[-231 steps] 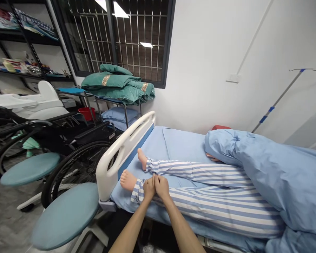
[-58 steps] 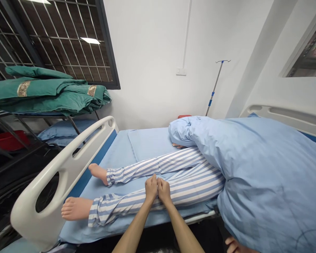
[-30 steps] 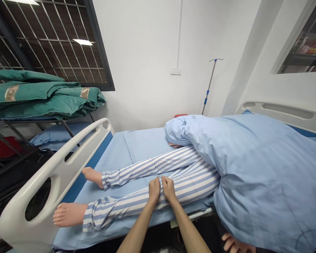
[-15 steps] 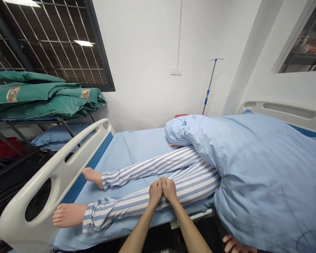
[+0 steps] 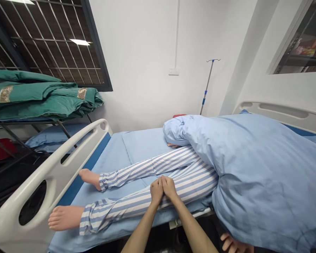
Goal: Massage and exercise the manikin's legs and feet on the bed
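Note:
My left hand (image 5: 156,192) and my right hand (image 5: 169,187) lie side by side on the near leg (image 5: 123,207) of a patient manikin, pressing on its blue-and-white striped trouser, with their fingertips touching. Its far leg (image 5: 144,168) lies just beyond them. Both bare feet show, the near foot (image 5: 65,218) and the far foot (image 5: 89,179). A light blue quilt (image 5: 263,175) hides the upper body. A small hand (image 5: 173,145) pokes out at the quilt's far edge. Another hand (image 5: 233,244) shows at the bottom right, and I cannot tell whose it is.
A white bed side rail (image 5: 55,172) runs along the left of the blue mattress (image 5: 107,158). Beyond it, folded green cloth (image 5: 39,98) lies on a metal rack. A drip stand (image 5: 207,88) stands by the wall, and a white bed end (image 5: 281,112) is at the right.
Since the earliest frame my view has swung right, away from the wheelchair and shelves. My hands, slightly apart a second ago, now touch at the fingertips on the leg.

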`<act>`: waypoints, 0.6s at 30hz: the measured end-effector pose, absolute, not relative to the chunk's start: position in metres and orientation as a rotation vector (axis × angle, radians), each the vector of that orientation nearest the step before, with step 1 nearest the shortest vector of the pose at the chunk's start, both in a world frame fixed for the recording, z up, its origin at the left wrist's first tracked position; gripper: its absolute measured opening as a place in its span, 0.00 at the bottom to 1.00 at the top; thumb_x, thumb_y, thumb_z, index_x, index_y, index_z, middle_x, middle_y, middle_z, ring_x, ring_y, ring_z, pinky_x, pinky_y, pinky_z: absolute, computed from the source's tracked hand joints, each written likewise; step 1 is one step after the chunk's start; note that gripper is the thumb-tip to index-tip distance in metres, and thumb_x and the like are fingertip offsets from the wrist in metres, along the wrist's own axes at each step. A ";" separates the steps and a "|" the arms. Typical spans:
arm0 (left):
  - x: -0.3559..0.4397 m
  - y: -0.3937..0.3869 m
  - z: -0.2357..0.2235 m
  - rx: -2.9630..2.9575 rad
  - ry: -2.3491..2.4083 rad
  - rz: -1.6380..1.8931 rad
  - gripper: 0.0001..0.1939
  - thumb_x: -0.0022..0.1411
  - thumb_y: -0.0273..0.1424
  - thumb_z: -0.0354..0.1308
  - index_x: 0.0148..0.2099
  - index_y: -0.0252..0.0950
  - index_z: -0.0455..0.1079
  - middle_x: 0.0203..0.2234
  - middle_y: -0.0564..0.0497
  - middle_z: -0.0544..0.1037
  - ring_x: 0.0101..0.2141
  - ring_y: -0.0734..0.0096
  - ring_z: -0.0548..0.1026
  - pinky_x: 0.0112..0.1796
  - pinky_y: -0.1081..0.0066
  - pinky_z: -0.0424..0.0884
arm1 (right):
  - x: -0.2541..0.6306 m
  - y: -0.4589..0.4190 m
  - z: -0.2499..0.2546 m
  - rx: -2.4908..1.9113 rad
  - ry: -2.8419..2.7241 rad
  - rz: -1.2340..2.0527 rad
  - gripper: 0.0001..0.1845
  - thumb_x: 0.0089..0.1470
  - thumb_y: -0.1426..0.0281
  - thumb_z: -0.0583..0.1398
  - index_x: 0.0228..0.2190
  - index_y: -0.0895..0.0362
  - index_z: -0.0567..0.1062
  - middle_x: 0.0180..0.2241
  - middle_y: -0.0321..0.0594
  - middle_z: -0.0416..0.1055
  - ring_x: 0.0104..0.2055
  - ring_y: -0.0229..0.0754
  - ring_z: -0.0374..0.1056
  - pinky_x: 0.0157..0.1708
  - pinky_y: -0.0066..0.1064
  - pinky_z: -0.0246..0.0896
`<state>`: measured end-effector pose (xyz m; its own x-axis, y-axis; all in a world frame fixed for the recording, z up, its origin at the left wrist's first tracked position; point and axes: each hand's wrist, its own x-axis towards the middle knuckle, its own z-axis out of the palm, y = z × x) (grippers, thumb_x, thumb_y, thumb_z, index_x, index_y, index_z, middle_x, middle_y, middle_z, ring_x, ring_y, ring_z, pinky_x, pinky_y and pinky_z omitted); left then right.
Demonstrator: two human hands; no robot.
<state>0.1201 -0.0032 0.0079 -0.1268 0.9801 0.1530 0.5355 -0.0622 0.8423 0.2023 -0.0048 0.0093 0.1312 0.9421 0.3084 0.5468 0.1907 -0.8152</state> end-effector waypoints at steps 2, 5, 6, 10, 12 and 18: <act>0.119 -0.003 0.009 1.634 1.677 1.096 0.20 0.63 0.36 0.41 0.22 0.39 0.65 0.24 0.43 0.78 0.27 0.65 0.72 0.32 0.69 0.61 | 0.206 -0.004 0.014 -1.502 -1.627 0.484 0.26 0.63 0.61 0.45 0.18 0.55 0.69 0.21 0.44 0.73 0.25 0.41 0.65 0.28 0.31 0.47; 0.119 -0.004 0.010 1.664 1.672 1.069 0.20 0.64 0.36 0.42 0.22 0.39 0.65 0.23 0.44 0.78 0.27 0.67 0.72 0.32 0.70 0.61 | 0.210 -0.004 0.014 -1.486 -1.652 0.478 0.26 0.63 0.60 0.45 0.18 0.55 0.67 0.20 0.43 0.72 0.24 0.40 0.63 0.27 0.31 0.46; 0.119 -0.005 0.010 1.669 1.673 1.064 0.21 0.65 0.36 0.42 0.22 0.39 0.64 0.22 0.44 0.77 0.27 0.67 0.72 0.32 0.70 0.60 | 0.211 -0.004 0.012 -1.476 -1.631 0.490 0.26 0.63 0.60 0.45 0.18 0.55 0.67 0.20 0.42 0.71 0.24 0.39 0.63 0.27 0.30 0.46; 0.123 -0.006 0.016 1.658 1.678 1.035 0.22 0.65 0.36 0.42 0.19 0.39 0.60 0.20 0.45 0.75 0.26 0.67 0.70 0.32 0.69 0.59 | 0.213 -0.002 0.005 -1.451 -1.461 0.544 0.27 0.62 0.55 0.46 0.16 0.54 0.63 0.17 0.39 0.66 0.22 0.39 0.59 0.26 0.30 0.46; 0.129 -0.004 0.020 1.615 1.683 1.032 0.22 0.65 0.35 0.43 0.19 0.39 0.59 0.20 0.45 0.75 0.26 0.66 0.70 0.32 0.69 0.59 | 0.214 -0.001 0.002 -1.412 -1.364 0.592 0.29 0.61 0.51 0.47 0.15 0.54 0.62 0.16 0.38 0.65 0.22 0.39 0.59 0.25 0.30 0.47; 0.153 0.003 0.021 1.518 1.678 1.109 0.19 0.64 0.34 0.45 0.20 0.39 0.64 0.23 0.42 0.78 0.27 0.63 0.74 0.32 0.68 0.62 | 0.215 0.003 -0.003 -1.292 -1.124 0.715 0.29 0.58 0.46 0.50 0.17 0.54 0.64 0.18 0.39 0.68 0.24 0.41 0.61 0.26 0.31 0.55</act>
